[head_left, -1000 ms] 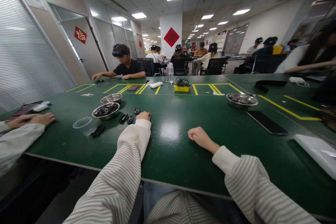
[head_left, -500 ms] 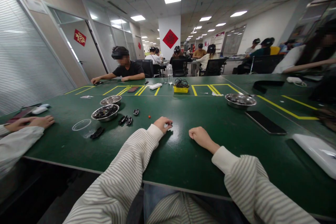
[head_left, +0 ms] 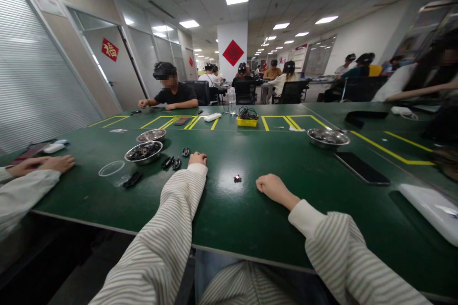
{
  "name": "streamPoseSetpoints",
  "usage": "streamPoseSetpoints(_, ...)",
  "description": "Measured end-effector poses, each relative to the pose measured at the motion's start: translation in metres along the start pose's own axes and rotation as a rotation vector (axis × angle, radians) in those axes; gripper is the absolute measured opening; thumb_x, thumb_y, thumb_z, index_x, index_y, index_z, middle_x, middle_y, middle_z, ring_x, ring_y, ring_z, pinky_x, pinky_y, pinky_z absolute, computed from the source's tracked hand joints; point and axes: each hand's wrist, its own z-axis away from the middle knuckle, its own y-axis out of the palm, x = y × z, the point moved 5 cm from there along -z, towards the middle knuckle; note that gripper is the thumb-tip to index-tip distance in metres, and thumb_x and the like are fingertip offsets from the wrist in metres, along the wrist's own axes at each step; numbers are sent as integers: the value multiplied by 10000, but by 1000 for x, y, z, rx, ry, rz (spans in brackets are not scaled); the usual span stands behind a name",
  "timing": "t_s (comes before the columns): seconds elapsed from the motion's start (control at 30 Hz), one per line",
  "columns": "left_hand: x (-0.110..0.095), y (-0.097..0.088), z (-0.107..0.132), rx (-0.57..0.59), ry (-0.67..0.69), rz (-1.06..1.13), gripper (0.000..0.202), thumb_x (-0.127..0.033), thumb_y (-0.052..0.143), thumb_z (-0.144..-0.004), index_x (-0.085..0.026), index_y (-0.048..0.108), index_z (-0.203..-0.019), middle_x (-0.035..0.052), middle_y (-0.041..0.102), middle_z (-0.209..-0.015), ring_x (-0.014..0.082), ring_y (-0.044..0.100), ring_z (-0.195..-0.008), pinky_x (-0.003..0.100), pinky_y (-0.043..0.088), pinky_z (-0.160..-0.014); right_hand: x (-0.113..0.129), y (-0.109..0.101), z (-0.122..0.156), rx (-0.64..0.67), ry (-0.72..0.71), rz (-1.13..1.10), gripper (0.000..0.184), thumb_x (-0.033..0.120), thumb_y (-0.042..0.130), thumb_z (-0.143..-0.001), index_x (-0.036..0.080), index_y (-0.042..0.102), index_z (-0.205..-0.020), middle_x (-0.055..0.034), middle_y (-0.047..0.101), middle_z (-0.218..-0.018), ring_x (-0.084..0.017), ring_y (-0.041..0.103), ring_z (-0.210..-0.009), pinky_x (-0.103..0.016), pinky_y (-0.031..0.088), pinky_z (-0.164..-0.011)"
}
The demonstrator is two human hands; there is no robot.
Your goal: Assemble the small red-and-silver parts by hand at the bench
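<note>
Head view: the left hand (head_left: 197, 158) is stretched out to the middle of the green desk (head_left: 293, 171), knuckles up and fingers curled down out of sight, so I cannot tell whether its grip is apart or clamped on something. It sits just right of a few loose black pieces (head_left: 172, 162), which lie beside a steel bowl (head_left: 144, 151) holding more of the same. The right hand (head_left: 269, 185) rests on the desk right of centre, its grip drawn together in a loose fist with nothing showing in it.

Between the two hands, nearer the right one, a small dark part (head_left: 237, 178) with a touch of red lies alone on the bare desk, touching neither hand.

By my reading, the step in hand is a fetch at the loose pieces, with the lone part set down apart. Any pick here calls for a fine fingertip pinch, since the pieces are small, lie flat and sit close together.

A second bowl (head_left: 151, 135) stands behind the first, a clear cup (head_left: 112, 168) lies in the left of the frame, and a phone (head_left: 363, 167) lies at the right. A neighbour's hands (head_left: 43, 164) rest at the far left edge.
</note>
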Motion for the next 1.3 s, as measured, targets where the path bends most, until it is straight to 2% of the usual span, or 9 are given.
streamPoseSetpoints(0.1, -9, 4, 3, 58, 61, 32, 154, -153, 458, -750, -125, 608, -768, 52, 525, -793, 133, 479, -761, 246, 394, -724, 0, -1, 0, 5, 9, -9, 231, 46, 377, -587, 167, 526, -458, -12, 576, -531, -104, 485, -524, -199, 295, -546)
streamPoseSetpoints(0.3, -98, 2, 55, 61, 531, 309, 203, -201, 527, -696, -201, 578, -892, -1, 589, -777, 122, 487, -744, 263, 395, -727, -4, 1, 0, -12, 37, -66, 242, 44, 371, -585, 171, 542, -470, -5, 586, -533, -104, 489, -524, -196, 305, -551)
streamPoseSetpoints(0.43, -134, 16, 83, 121, 660, 229, 163, -267, 540, -686, -201, 601, -822, 14, 585, -736, 156, 460, -783, 297, 366, -752, -5, -5, 1, -112, 81, -104, 253, 59, 359, -599, 171, 543, -467, -4, 578, -525, -107, 485, -522, -197, 306, -549)
streamPoseSetpoints(0.57, -133, 27, 85, 191, 657, 133, 174, -305, 522, -699, -199, 608, -806, 34, 560, -736, 170, 441, -771, 308, 360, -739, -7, -14, 2, -255, 118, -163, 271, 63, 333, -612, 170, 541, -475, -3, 573, -537, -109, 493, -539, -199, 314, -557)
streamPoseSetpoints(0.67, -125, 23, 83, 191, 688, 140, 215, -304, 540, -684, -193, 590, -861, 37, 553, -789, 166, 438, -787, 307, 359, -760, -8, -13, 2, -254, 111, -205, 273, 62, 330, -616, 170, 531, -465, 2, 566, -532, -108, 496, -540, -199, 324, -568)
streamPoseSetpoints(0.8, -112, 9, 78, 157, 673, 98, 429, -380, 625, -575, -167, 551, -941, 57, 524, -884, 185, 443, -834, 306, 375, -766, -10, -8, 0, -227, 107, -235, 270, 69, 345, -652, 171, 552, -513, 6, 556, -536, -111, 500, -548, -204, 333, -572)
streamPoseSetpoints(0.93, -100, 7, 75, 288, 563, 39, 336, -373, 608, -586, -185, 572, -862, 25, 526, -805, 152, 499, -725, 257, 408, -651, -7, -7, -3, -278, 66, -214, 248, 106, 375, -712, 181, 603, -774, -19, 573, -725, -123, 508, -665, -219, 354, -625)
streamPoseSetpoints(1.07, -104, 12, 79, 346, 581, 43, 177, -320, 543, -655, -207, 592, -782, -6, 530, -717, 118, 512, -645, 220, 400, -591, 2, -2, -8, -238, -60, -154, 284, 188, 447, -740, 218, 554, -1001, -47, 548, -904, -154, 469, -851, -254, 362, -714)
streamPoseSetpoints(1.3, -114, 17, 87, 302, 686, 81, 163, -322, 515, -687, -200, 579, -773, -4, 512, -704, 112, 504, -651, 210, 398, -587, 2, 1, -8, -189, -63, -92, 172, 267, 481, -751, 220, 629, -824, -29, 595, -731, -150, 478, -748, -245, 347, -636)
